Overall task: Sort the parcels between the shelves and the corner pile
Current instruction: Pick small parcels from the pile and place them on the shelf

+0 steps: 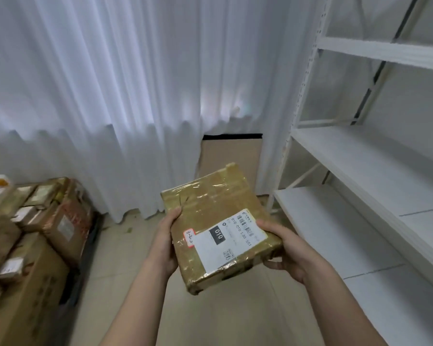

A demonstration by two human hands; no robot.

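parcel (pixel 218 226): held mid-air over the floor (pixel 120 258), label (pixel 231 238) turned up, prob so it can be read | grip: left hand (pixel 164 243) and right hand (pixel 283 248) each wrapped on a side edge, steady two-handed hold | shelves (pixel 360 156) at right, corner pile (pixel 35 221) at left, destination undecided imo

The flat brown cardboard parcel (pixel 218 228) is wrapped in glossy, wrinkled clear tape and carries a smooth white paper label (pixel 229 239). The white painted metal shelves (pixel 368 171) look matt. The white curtain (pixel 98 96) is thin, soft cloth. The brown cardboard boxes (pixel 35 240) look matt and rough.
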